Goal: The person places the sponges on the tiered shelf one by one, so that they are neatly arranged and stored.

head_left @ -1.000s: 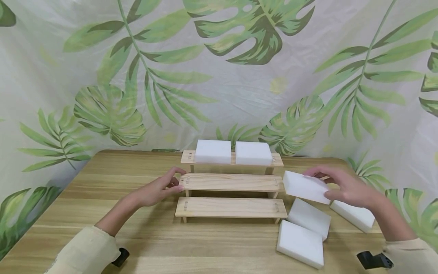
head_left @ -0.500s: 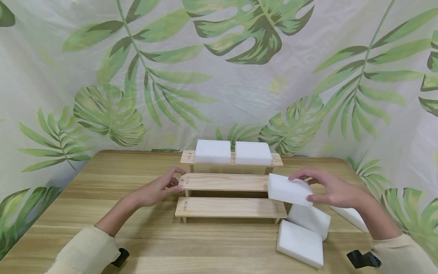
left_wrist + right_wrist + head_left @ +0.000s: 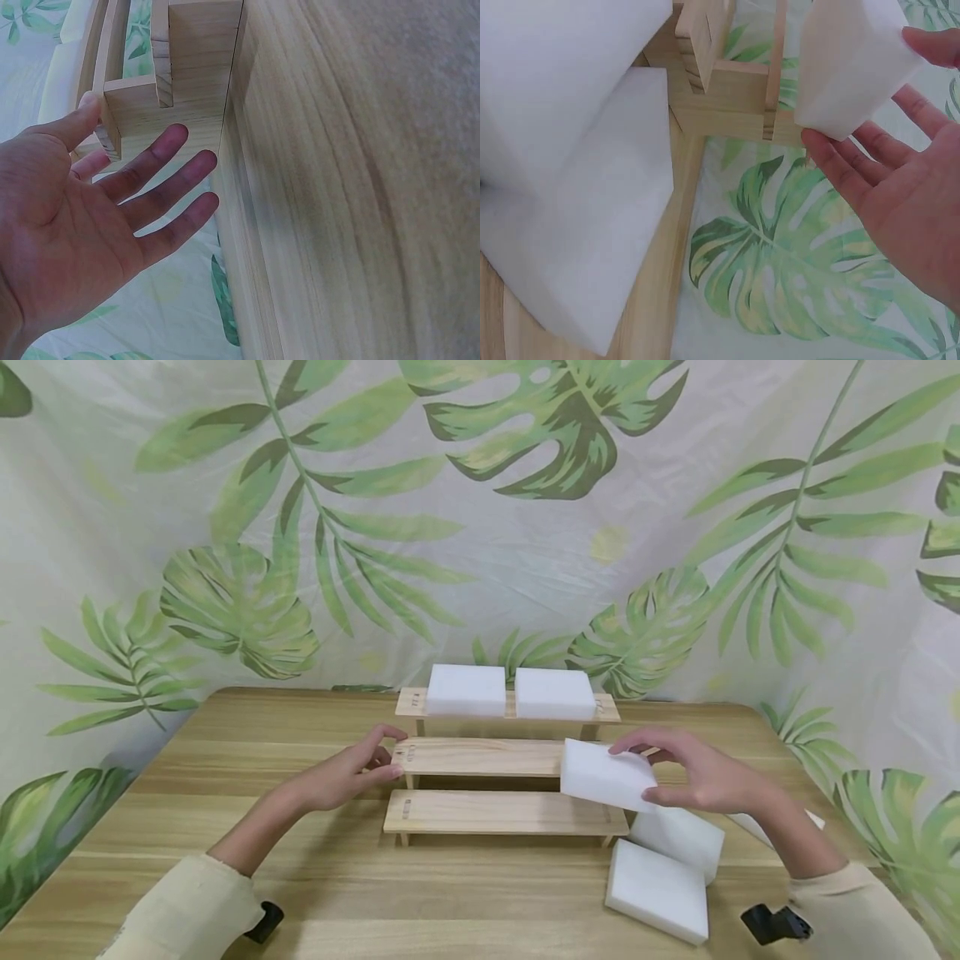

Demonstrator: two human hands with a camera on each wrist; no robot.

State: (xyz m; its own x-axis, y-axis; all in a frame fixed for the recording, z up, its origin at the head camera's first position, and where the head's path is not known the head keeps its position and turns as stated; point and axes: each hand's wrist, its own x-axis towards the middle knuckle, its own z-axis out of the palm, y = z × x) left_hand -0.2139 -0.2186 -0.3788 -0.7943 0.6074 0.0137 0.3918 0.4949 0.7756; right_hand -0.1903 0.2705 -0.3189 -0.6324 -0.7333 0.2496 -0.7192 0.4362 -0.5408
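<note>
My right hand (image 3: 701, 777) pinches a white foam-like block (image 3: 603, 774) between thumb and fingers. The block tilts in front of the right end of the middle tier of a wooden three-tier stand (image 3: 480, 757), and covers that end in the head view. From the right wrist, the same block (image 3: 847, 67) shows above the fingertips. My left hand (image 3: 345, 770) holds the left end of the middle tier. In the left wrist view, its thumb and index finger lie on either side of the board end (image 3: 109, 139); the other fingers stretch out loosely.
Two white blocks (image 3: 467, 689) sit side by side on the top tier. To the stand's right, two more blocks (image 3: 657, 891) lie partly overlapping on the wooden table (image 3: 315, 877). Another block (image 3: 750, 827) is mostly behind the right forearm. A leaf-print cloth (image 3: 525, 593) hangs behind.
My right hand has carried its block leftward, from beside the stand to in front of the middle tier's right end. My left hand stays on the tier's left end.
</note>
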